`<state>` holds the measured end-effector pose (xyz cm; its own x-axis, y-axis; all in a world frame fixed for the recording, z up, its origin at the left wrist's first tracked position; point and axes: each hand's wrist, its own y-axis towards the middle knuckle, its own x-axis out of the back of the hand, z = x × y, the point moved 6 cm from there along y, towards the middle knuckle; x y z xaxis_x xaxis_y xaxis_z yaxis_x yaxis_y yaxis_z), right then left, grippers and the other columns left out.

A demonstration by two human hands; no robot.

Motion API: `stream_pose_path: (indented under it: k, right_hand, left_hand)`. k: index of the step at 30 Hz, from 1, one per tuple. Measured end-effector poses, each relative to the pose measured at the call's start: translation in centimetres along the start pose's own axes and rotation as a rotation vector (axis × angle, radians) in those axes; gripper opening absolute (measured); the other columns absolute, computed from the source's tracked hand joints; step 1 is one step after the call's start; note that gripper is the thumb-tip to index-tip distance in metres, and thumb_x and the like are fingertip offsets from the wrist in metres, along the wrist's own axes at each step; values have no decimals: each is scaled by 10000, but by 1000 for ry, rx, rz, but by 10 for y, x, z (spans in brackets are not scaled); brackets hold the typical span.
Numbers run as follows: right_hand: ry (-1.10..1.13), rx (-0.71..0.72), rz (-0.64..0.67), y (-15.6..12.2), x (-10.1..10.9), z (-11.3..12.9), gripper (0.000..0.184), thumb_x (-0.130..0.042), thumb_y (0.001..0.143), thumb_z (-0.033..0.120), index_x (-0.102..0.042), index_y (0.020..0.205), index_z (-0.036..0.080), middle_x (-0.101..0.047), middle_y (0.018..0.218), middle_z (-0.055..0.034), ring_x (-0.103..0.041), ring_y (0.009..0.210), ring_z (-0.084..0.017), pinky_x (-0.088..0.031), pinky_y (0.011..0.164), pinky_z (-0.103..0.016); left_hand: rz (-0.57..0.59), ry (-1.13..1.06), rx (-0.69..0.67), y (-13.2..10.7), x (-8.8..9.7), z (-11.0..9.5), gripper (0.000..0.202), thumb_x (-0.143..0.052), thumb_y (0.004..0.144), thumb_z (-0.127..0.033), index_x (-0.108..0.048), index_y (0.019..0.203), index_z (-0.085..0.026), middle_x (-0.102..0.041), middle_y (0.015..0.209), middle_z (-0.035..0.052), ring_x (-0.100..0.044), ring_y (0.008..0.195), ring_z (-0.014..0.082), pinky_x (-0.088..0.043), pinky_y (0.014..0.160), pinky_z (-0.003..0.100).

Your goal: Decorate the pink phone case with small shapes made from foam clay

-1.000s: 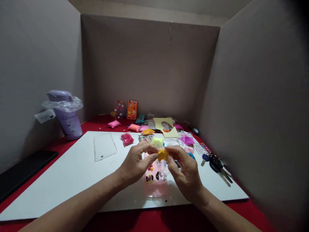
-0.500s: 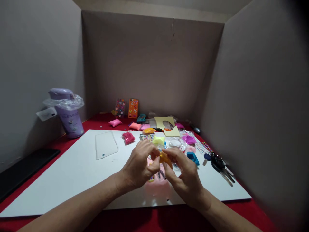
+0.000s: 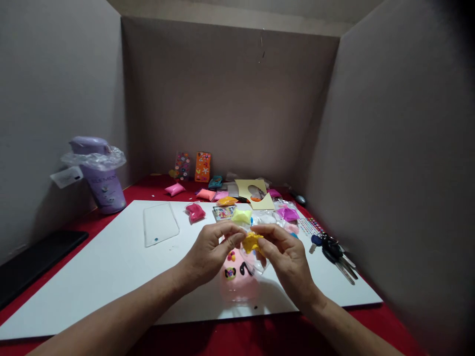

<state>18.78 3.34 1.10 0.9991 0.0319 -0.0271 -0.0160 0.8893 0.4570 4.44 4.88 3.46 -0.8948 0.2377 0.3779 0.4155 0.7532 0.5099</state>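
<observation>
Both hands meet above the white board (image 3: 92,267). My left hand (image 3: 210,252) and my right hand (image 3: 287,259) pinch a small lump of yellow clay (image 3: 251,242) in a clear plastic bag between their fingertips. Right below them lies a pink phone case (image 3: 237,282) decorated with small clay shapes. A clear phone case (image 3: 160,223) lies flat on the board to the left.
Several small clay packets in pink, magenta, yellow-green and blue (image 3: 241,215) lie beyond the hands. A bunch of keys (image 3: 334,257) rests at the board's right edge. A purple tumbler (image 3: 100,175) stands at the left, a black flat object (image 3: 33,262) nearer. Two decorated cases (image 3: 202,167) lean on the back wall.
The hands dipped toward the pink case half a second ago, then rose again. They keep working the yellow clay between the fingertips; the clay now shows more between them.
</observation>
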Motion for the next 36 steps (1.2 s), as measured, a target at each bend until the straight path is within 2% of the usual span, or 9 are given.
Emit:
stream_pose_path:
  k: [4, 7, 12, 19, 23, 26, 29, 36]
  right_hand:
    - [-28, -3, -2, 0, -1, 2, 160, -587, 792, 273, -628, 911, 174, -587, 675, 13, -506, 517, -80, -446, 462, -210]
    - [-45, 8, 3, 0, -2, 4, 152, -584, 795, 267, -630, 906, 176, -568, 655, 23, -500, 508, -77, -447, 464, -211]
    - [-61, -1, 18, 0, -3, 4, 152, -587, 793, 269, -636, 898, 171, -588, 702, 3, -496, 507, -71, -434, 441, -204]
    - [-69, 17, 54, -1, -4, 7, 159, -603, 794, 279, -644, 903, 170, -603, 695, -2, -513, 505, -74, -468, 447, -207]
    - [-150, 88, 37, -6, -2, 7, 146, -577, 827, 247, -630, 949, 187, -625, 777, -17, -575, 576, -97, -516, 495, -227]
    - [-301, 275, 22, -11, -1, 13, 211, -564, 835, 175, -611, 1036, 216, -622, 932, -51, -621, 789, -154, -563, 655, -301]
    - [-419, 446, 35, -17, -3, 20, 300, -566, 816, 111, -584, 1094, 221, -610, 1024, -74, -595, 959, -203, -547, 810, -393]
    - [-645, 659, -14, -23, -8, 37, 423, -593, 765, 53, -552, 1140, 245, -621, 1023, -60, -596, 972, -214, -531, 832, -405]
  left_hand:
    - [-72, 168, -247, -3, 2, -15, 54, -586, 828, -139, -632, 801, -148, -627, 721, 37, -556, 691, 148, -449, 639, 285]
    - [-111, 277, -378, -7, 2, -22, 59, -594, 808, -98, -595, 828, -154, -629, 747, 46, -547, 707, 157, -456, 645, 298]
    - [-133, 360, -451, -10, 2, -23, 113, -580, 835, -131, -572, 939, -176, -635, 809, 49, -571, 748, 160, -485, 675, 308]
    - [-80, 509, -613, -11, -1, -34, 120, -498, 878, -125, -599, 830, -167, -645, 771, 51, -542, 707, 147, -450, 661, 295]
    - [-73, 555, -561, -8, -2, -35, 127, -477, 889, -142, -559, 792, -154, -616, 747, 59, -522, 707, 157, -441, 654, 301]
    - [-86, 472, -458, -7, -1, -31, 105, -505, 878, -144, -538, 779, -153, -590, 735, 52, -513, 705, 155, -439, 642, 292]
    - [-134, 383, -365, -8, 3, -26, 91, -569, 855, -182, -548, 769, -164, -585, 708, 30, -505, 673, 142, -437, 629, 279]
    - [-214, 476, -362, -9, 6, -24, 153, -601, 844, -258, -564, 727, -168, -586, 653, 14, -505, 631, 134, -418, 602, 270]
